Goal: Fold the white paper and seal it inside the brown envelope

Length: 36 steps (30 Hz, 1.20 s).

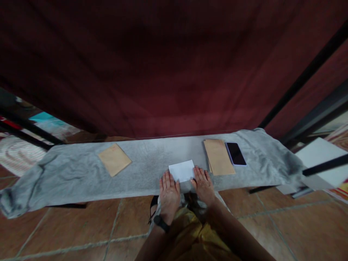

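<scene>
A white sheet of paper (182, 170), apparently folded, lies flat on a long surface covered by a grey cloth (152, 152). My left hand (169, 190) rests at its left side with the fingers stretched out flat, the thumb near the lower edge. On the right side, my right hand (202, 184) lies likewise, fingers extended and touching the paper's edge. Several brown envelopes (219, 157) are stacked just beyond my right hand. Another brown envelope (115, 159) lies off to the left, turned at an angle.
A phone (236, 153) with a pale purple edge lies right of the stacked envelopes. Dark red fabric (174, 83) hangs along the far side. Black bars (301, 79) stand at the right. White sheets (323, 163) are at the far right. Brown tiles (130, 217) form the floor.
</scene>
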{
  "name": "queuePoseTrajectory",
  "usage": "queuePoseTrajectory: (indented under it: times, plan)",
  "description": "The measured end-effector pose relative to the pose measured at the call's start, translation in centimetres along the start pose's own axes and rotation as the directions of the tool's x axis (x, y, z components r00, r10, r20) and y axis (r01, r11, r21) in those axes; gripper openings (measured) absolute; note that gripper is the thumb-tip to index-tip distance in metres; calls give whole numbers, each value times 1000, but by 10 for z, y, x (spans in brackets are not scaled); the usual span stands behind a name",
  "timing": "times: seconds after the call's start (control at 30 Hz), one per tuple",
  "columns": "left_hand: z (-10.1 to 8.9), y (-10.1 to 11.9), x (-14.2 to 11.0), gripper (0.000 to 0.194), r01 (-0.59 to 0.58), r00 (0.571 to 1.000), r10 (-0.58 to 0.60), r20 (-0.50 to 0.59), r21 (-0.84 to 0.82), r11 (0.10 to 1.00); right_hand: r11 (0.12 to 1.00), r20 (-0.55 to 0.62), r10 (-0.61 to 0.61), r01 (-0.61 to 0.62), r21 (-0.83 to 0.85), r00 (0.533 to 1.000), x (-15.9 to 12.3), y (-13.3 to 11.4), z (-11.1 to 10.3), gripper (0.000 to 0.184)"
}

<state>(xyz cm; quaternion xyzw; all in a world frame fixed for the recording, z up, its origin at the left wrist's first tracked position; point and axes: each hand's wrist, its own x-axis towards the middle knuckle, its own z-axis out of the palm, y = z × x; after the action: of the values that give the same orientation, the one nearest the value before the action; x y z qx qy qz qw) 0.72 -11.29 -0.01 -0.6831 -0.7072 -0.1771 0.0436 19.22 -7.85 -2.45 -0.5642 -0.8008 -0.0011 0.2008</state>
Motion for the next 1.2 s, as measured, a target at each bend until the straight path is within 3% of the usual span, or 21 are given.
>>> queuePoseTrajectory:
  times: [0.17, 0.3, 0.43, 0.57, 0.67, 0.9, 1.2]
  plan:
    - [7, 19, 19, 58, -107, 990, 114, 83, -81, 991, 1000, -29, 1, -1, 3, 1000, -2, 0, 2, 55]
    - [16, 22, 30, 57, -103, 980, 112, 162, -62, 993, 1000, -31, 24, -24, 2, 999, 3, 1, 2, 50]
    - [21, 20, 35, 56, -111, 980, 117, 159, -46, 993, 997, 8, 51, -52, 57, 999, 26, -10, 4, 51]
    - [27, 19, 44, 61, -139, 973, 145, 181, -47, 989, 979, 85, -85, 68, 194, 993, 57, -30, 12, 51]
    - [32, 14, 50, 63, -142, 970, 145, 195, -30, 989, 976, 122, -101, 75, 202, 987, 67, -36, 21, 50]
    - [31, -3, 46, 58, -53, 991, 56, 124, -21, 998, 994, -14, -62, 63, 93, 998, 52, -11, 32, 50]
    - [21, -19, 37, 58, 2, 994, -3, 112, 9, 1000, 1000, -32, -23, 22, -22, 999, 39, 13, 21, 53]
